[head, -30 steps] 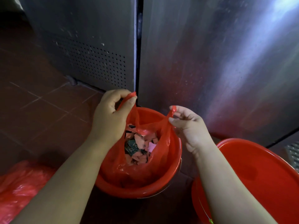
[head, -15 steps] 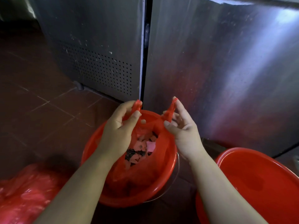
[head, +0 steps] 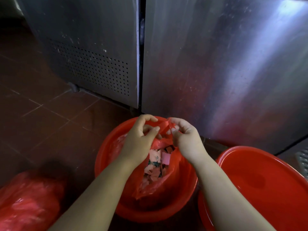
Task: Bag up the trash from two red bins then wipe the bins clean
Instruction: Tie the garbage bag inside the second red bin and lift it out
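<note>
From the head camera, both hands meet over the red bin [head: 106,157] in the middle. The left hand [head: 138,142] pinches one ear of the red bag [head: 160,182] between thumb and fingers. The right hand [head: 185,139] pinches the other ear the same way, so the fingers of both are closed on thin plastic. The two ears touch at the top, just above the bin.

The bag sits inside this bin. Its mouth is partly open, and scraps of paper trash [head: 156,162] show inside, pink and dark.

This looks like the tying step. To do it well, cross one ear over the other, tuck it under, and pull both ends out to the sides. Keep the knot low, close to the trash, so nothing spills. Pull slowly, because thin plastic can tear. A second knot on top would likely hold better.

The second red bin [head: 266,185] stands just beside it on the right and looks empty. Another full red bag [head: 28,200] lies on the tiled floor [head: 41,117] at the left. A steel cabinet [head: 208,60] stands behind the bins. No wiping cloth is in sight.
</note>
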{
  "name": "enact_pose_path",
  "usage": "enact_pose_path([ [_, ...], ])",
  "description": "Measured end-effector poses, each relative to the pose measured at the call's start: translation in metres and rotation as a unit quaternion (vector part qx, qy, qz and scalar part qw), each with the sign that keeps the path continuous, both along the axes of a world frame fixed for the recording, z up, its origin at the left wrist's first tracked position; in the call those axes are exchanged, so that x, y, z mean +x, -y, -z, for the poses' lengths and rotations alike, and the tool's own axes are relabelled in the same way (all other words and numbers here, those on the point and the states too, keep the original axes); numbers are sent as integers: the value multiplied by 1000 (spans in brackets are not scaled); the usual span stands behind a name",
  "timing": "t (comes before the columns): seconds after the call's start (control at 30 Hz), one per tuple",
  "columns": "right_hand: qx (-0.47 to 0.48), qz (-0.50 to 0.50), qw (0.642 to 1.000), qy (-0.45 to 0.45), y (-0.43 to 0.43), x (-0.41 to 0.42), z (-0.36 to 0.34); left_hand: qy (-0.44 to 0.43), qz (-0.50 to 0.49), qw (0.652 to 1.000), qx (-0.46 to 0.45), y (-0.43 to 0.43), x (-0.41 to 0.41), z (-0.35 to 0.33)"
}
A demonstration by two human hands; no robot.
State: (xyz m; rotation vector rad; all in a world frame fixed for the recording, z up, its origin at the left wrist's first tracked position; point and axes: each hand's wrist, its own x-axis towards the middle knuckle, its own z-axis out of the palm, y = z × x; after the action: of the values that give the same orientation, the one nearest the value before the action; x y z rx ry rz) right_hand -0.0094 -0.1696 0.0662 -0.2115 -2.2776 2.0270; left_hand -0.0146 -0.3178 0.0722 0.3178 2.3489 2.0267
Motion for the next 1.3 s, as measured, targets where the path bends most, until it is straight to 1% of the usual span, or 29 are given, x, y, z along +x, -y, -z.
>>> enact_pose_path([
  [0.07, -60, -34, 997, 21, -3, 2, -1, -2, 16, 1000, -2, -9, 0, -2],
  [0.13, -99, -70, 992, 28, -6, 4, 1, 2, 26, 1000, -2, -16, -2, -2],
  [0.23, -146, -64, 987, 24, -10, 9, 5, -7, 18, 999, -34, -26, -6, 1],
  [0.3, -121, -46, 992, 2, -12, 14, 8, -12, 16, 998, -54, -32, -6, 3],
  [0.37, -109, -15, 994, -10, -13, 17, 9, -13, 11, 999, -52, -38, -5, 4],
  [0.47, -125, 21, 991, -34, -16, 21, 9, -9, -2, 999, -51, -46, -2, 6],
  [0.53, -133, 37, 990, -37, -19, 24, 9, 13, -5, 999, -47, -49, -3, 9],
  [0.6, -135, 43, 989, -48, -23, 26, 12, 23, 21, 998, -49, -52, -5, 10],
  [0.7, -113, 58, 990, -58, -26, 27, 15, 25, 56, 998, -18, -55, -4, 10],
  [0.83, -86, 73, 991, -68, -27, 27, 16, 38, 29, 998, 27, -58, -3, 14],
  [0.93, -74, 83, 992, -60, -26, 27, 17, 46, 12, 997, 61, -59, -2, 19],
  [1.03, -57, 109, 991, -49, -25, 24, 20, 48, 11, 996, 71, -56, -1, 23],
  [1.1, -22, 126, 991, -37, -25, 23, 23, 40, 20, 998, 49, -51, 0, 27],
  [1.2, 21, 133, 990, -32, -25, 21, 28, -4, 23, 999, -29, -45, 1, 29],
  [1.3, 71, 99, 991, -46, -25, 22, 32, -41, 9, 995, -91, -37, -1, 29],
])
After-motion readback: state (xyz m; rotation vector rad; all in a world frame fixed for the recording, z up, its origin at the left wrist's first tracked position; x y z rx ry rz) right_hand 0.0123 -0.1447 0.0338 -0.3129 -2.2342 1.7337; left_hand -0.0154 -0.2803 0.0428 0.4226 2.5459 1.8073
